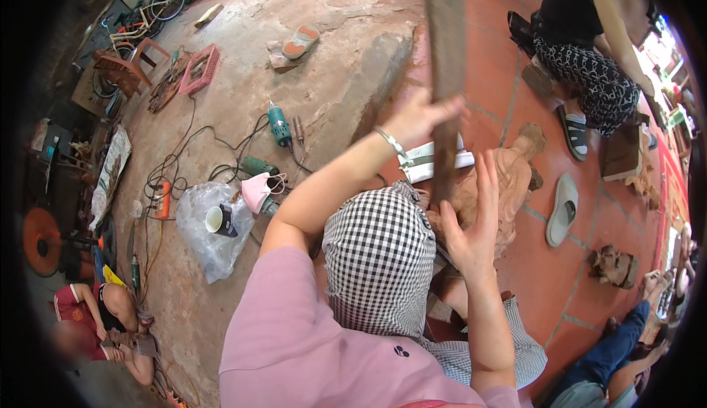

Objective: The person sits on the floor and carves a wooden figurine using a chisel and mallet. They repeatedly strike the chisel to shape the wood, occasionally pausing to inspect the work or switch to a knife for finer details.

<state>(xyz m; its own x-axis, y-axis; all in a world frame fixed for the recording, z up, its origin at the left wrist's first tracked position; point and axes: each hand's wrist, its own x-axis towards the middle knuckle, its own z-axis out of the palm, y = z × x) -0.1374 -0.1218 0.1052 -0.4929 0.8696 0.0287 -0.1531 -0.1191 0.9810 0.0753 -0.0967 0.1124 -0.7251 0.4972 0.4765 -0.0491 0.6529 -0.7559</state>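
My left hand [433,115] is closed around a long, flat wooden board [446,40], which stands roughly upright in front of me. Beside the board's lower end is my right hand [475,235], its fingers stretched out and the palm facing the board. Whether the right thumb touches the wood I cannot tell. Below and to the right of the board lies a carved wooden figure [508,209], partly hidden by my right hand. A white folded bundle [421,163] sits behind the board. Black-and-white checkered cloth [379,261] covers my knee.
Green power tools [278,125] with trailing cords lie left, near a pink face mask [256,191], a plastic bag [206,257] and a cup [215,220]. A slipper [562,209] and a carved wood block [615,266] lie right. Other people sit at both sides.
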